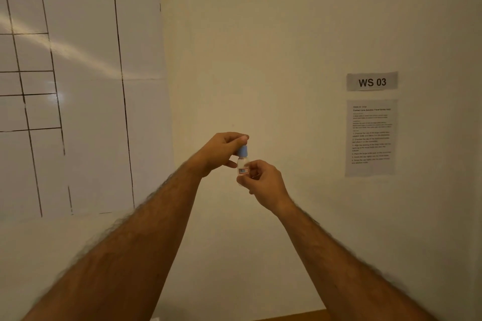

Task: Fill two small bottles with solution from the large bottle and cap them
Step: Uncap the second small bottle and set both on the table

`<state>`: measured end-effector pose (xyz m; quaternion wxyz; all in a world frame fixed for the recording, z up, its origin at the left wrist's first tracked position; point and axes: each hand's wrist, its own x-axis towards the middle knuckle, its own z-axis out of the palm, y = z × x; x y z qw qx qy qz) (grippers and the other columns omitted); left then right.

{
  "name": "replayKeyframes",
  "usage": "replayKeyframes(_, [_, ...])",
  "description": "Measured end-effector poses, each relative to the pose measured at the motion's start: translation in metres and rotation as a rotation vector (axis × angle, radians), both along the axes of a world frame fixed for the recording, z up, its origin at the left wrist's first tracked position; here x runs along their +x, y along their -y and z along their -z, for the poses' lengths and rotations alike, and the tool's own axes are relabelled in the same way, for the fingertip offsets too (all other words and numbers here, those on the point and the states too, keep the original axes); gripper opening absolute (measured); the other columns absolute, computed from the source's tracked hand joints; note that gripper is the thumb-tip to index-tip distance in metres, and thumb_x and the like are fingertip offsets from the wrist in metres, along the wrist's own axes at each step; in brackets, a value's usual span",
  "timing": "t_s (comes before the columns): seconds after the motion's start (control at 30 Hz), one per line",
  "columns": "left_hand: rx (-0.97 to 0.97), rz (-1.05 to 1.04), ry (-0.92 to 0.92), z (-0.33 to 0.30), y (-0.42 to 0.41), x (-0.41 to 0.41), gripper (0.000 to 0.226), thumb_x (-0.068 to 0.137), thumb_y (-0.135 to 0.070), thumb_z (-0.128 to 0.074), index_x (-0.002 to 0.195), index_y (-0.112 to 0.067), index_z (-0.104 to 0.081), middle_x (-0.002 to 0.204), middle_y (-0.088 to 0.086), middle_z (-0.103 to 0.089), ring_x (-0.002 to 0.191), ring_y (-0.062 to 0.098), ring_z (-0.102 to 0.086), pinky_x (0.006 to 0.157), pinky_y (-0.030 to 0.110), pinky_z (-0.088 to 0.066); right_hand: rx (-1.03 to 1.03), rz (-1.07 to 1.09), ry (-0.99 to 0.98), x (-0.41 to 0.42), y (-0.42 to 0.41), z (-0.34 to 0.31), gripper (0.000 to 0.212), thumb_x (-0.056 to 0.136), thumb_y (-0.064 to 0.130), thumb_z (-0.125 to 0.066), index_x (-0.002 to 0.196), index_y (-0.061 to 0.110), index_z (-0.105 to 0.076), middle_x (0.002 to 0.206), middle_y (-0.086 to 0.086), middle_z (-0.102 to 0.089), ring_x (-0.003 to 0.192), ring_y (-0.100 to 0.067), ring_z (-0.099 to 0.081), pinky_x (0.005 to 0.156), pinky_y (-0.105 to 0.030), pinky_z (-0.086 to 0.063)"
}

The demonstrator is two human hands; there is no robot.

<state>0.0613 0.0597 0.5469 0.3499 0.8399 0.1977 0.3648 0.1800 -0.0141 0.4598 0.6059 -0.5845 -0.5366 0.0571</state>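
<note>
A pale wall [260, 47] fills most of the view. On its left hangs a white chart [78, 73] ruled with black lines, with handwritten headings along the top edge. Right of centre is a grey sign [372, 81] reading "WS 03", and just below it a printed sheet [370, 137] whose text is too small to read. A sliver of brown worktop [294, 316] shows at the bottom edge.

Two bare forearms reach up to the middle of the view. The left hand [221, 154] has its grip clamped on the blue cap [242, 150] from above, fingers curled round it. The right hand [263, 182] pinches the clear bottle [243, 167] from the side, thumb and fingers closed on it. The bottle is upright in the air before the wall, well above the worktop, cap on top, with a small red and blue label [243, 171] facing the camera.
</note>
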Motion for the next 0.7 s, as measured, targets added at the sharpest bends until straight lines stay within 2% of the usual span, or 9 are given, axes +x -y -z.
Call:
replayKeyframes(0.13, [0.013,0.008,-0.037,-0.0018,-0.0001,-0.0025,0.028,0.101,-0.013,-0.045,0.123,-0.013,-0.063,0.113,0.002,-0.067,0.095,0.014,-0.066,0.065,0.022,-0.058,-0.006,0.004,-0.008,0.0025,0.0013,-0.0017,0.027,0.083,0.026,-0.074,0.105,0.021,-0.060,0.095,-0.001,-0.068,0.083,-0.018,-0.066,0.076,-0.035,-0.059])
replayKeyframes(0.23, [0.023,-0.005,-0.007,-0.0005,-0.0011,-0.0032,0.024,0.097,-0.014,-0.054,0.118,-0.009,-0.065,0.102,0.003,-0.069,0.087,0.011,-0.069,0.063,0.022,-0.058,-0.010,0.014,0.010,0.0034,0.0020,-0.0025,0.027,0.082,0.026,-0.074,0.105,0.021,-0.061,0.095,-0.001,-0.068,0.083,-0.018,-0.067,0.075,-0.036,-0.059])
replayKeyframes(0.33, [0.030,-0.032,0.030,0.0008,-0.0028,-0.0024,0.014,0.092,-0.018,-0.063,0.104,-0.011,-0.068,0.093,0.004,-0.072,0.083,0.014,-0.071,0.061,0.024,-0.059,-0.014,0.017,0.017,0.0018,0.0022,-0.0024,0.028,0.082,0.026,-0.075,0.105,0.020,-0.061,0.096,-0.001,-0.068,0.084,-0.017,-0.067,0.075,-0.035,-0.059])
replayKeyframes(0.4, [0.037,-0.058,0.038,0.0007,-0.0025,-0.0014,0.015,0.089,-0.022,-0.068,0.099,-0.010,-0.068,0.091,0.006,-0.073,0.081,0.014,-0.072,0.060,0.025,-0.059,-0.011,0.014,0.014,0.0009,0.0019,-0.0014,0.028,0.081,0.026,-0.075,0.105,0.021,-0.061,0.095,0.000,-0.068,0.084,-0.017,-0.067,0.074,-0.033,-0.059])
replayKeyframes(0.57, [0.054,-0.090,0.019,0.0016,0.0012,-0.0002,0.034,0.085,-0.030,-0.072,0.111,-0.009,-0.065,0.093,0.007,-0.072,0.080,0.012,-0.071,0.061,0.027,-0.060,-0.004,0.008,0.021,-0.0006,0.0025,0.0000,0.025,0.082,0.026,-0.074,0.103,0.021,-0.062,0.094,0.001,-0.069,0.083,-0.016,-0.067,0.073,-0.032,-0.059])
replayKeyframes(0.7, [0.044,-0.083,-0.023,0.0012,0.0056,-0.0005,0.051,0.087,-0.039,-0.067,0.128,-0.010,-0.056,0.110,0.007,-0.066,0.091,0.017,-0.068,0.065,0.027,-0.060,-0.011,0.010,0.018,0.0000,0.0032,-0.0011,0.026,0.083,0.027,-0.074,0.104,0.021,-0.062,0.094,0.001,-0.068,0.083,-0.016,-0.067,0.073,-0.033,-0.059])
